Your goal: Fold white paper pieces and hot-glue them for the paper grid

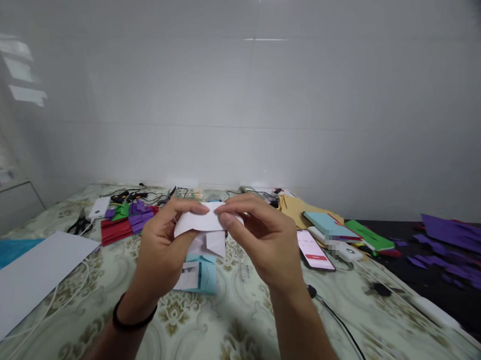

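Note:
A piece of white paper [204,221] is held up over the table between my two hands, its lower edge curving. My left hand [167,240] grips its left side, thumb below and index finger along the top. At the upper right edge, my right hand [262,235] pinches the paper between thumb and fingers. Under it a folded white flap [215,243] hangs down; whether it belongs to the same sheet I cannot tell. Below, on the tablecloth, lies a light blue folded paper piece [208,275] with a white part on its left.
Left are a large white sheet [37,282], blue paper [3,253], scissors [80,224] and red folded paper strips [114,231]. Right are a phone [315,251], a light blue notebook or pad [330,226], a black cable [342,319] and purple paper scraps [449,261]. A wall stands behind.

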The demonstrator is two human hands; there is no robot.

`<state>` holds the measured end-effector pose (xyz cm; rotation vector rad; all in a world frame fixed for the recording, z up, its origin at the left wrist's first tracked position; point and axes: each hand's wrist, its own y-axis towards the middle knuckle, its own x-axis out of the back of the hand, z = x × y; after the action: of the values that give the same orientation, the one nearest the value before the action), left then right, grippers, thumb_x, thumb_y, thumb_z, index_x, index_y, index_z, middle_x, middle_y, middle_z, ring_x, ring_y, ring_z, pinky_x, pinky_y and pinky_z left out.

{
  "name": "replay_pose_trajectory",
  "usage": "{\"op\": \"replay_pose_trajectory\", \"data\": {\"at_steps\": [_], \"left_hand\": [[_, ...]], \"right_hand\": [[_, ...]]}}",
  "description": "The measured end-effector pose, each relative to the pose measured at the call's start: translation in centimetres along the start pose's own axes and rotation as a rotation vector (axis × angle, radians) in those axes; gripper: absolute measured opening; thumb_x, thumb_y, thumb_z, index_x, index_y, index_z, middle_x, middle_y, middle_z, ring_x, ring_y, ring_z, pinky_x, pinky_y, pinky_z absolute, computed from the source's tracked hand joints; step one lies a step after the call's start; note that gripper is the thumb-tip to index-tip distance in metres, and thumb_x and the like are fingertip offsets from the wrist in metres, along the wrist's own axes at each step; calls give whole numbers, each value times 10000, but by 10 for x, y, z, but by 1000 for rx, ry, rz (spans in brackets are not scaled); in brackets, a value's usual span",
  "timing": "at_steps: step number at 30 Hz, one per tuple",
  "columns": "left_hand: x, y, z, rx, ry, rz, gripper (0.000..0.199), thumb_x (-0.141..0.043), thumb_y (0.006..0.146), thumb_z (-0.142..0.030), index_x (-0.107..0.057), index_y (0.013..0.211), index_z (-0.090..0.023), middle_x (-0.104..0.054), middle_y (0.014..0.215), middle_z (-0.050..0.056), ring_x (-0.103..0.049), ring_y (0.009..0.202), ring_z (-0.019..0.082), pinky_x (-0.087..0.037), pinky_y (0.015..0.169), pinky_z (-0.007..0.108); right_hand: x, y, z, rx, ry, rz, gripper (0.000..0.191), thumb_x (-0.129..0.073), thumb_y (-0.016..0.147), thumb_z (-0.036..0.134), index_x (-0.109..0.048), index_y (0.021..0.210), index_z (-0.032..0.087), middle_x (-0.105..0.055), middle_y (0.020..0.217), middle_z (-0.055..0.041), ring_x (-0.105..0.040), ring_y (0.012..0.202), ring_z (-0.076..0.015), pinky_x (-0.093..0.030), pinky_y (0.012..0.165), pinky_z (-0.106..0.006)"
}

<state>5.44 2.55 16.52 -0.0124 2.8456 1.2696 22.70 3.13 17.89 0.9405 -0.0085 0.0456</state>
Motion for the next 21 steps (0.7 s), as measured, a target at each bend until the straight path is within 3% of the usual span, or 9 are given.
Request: {"op": "replay_pose_trajectory", "data": {"at_steps": [6, 10, 13, 21], "left_hand": [[12, 6, -6, 103, -67, 169, 241, -674, 882, -97, -755, 1060, -238, -750, 991, 34, -729, 864, 170, -597, 729, 240], [10, 8, -7, 123, -21, 77, 69, -769, 875, -181, -745, 932, -211, -747, 912, 31, -718, 821, 152, -600, 718, 222], [5, 9, -7, 117, -6, -6, 71, -781, 857, -171, -716, 852, -198, -730, 798, 7, -699, 706, 125, -581, 620, 187], [6, 11, -11, 256, -56, -42, 250, -838, 819, -217, -744, 1050, -202, -813, 842, 34, -773, 671, 164, -617, 567, 204]], "right_hand": [[2, 1, -2, -68, -27, -41, 115, -763, 882, 151, -799, 919, 254, -759, 929, -19, -704, 881, -158, -608, 737, -268], [1, 0, -4, -105, -9, -51, 127, -763, 880, 162, -779, 964, 257, -765, 977, -19, -719, 939, -166, -634, 833, -297], [1, 0, -5, -112, -10, -66, 182, -774, 865, 162, -767, 1015, 264, -765, 1027, -21, -720, 979, -168, -636, 868, -302], [3, 0, -8, -167, -24, -14, 122, -767, 890, 232, -785, 1009, 254, -783, 1038, -32, -730, 972, -180, -618, 867, -307]]}}
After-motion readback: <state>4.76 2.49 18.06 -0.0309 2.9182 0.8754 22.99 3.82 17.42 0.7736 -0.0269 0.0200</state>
